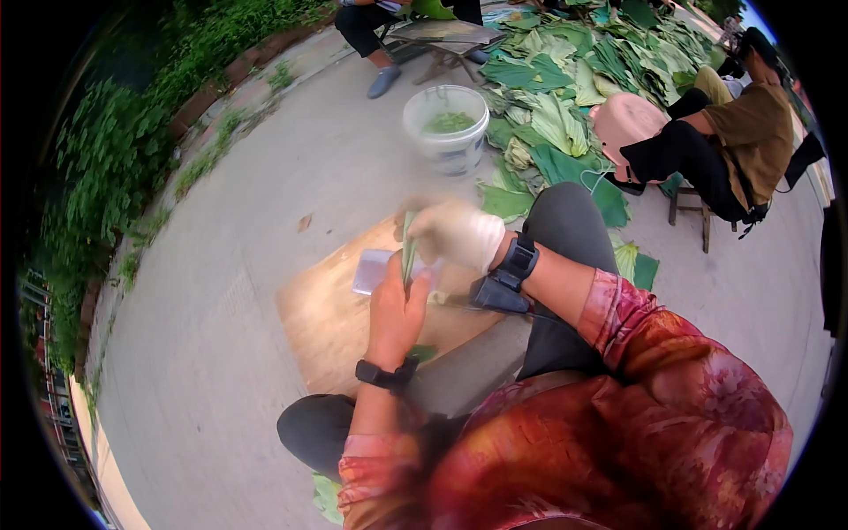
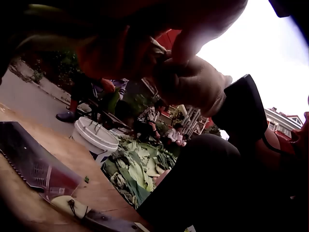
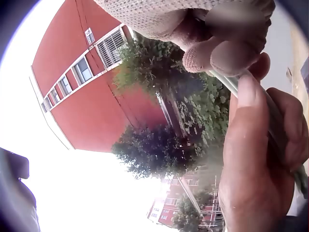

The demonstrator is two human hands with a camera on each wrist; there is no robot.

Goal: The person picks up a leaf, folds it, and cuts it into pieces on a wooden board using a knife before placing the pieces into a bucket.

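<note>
A narrow folded green leaf bundle (image 1: pixel 408 247) stands upright between the two hands, above a wooden board (image 1: pixel 318 309). My bare left hand (image 1: pixel 397 309) grips its lower part, the thumb (image 3: pixel 248 96) lying along it in the right wrist view. At the top end, my right hand (image 1: pixel 455 231) in a whitish knit glove pinches the bundle with curled fingers; it is blurred in the head view. A cleaver (image 2: pixel 36 159) with a broad blade lies on the board in the left wrist view, its blade partly under the hands in the head view.
Beyond the board stands a white bucket (image 1: pixel 446 159) with green pieces inside. Large green leaves (image 1: pixel 556 124) spread over the ground at the back right. A pink basin (image 1: pixel 629 132) stands by a seated person (image 1: pixel 751 132); another person sits by a low wooden table (image 1: pixel 446 34) at the back.
</note>
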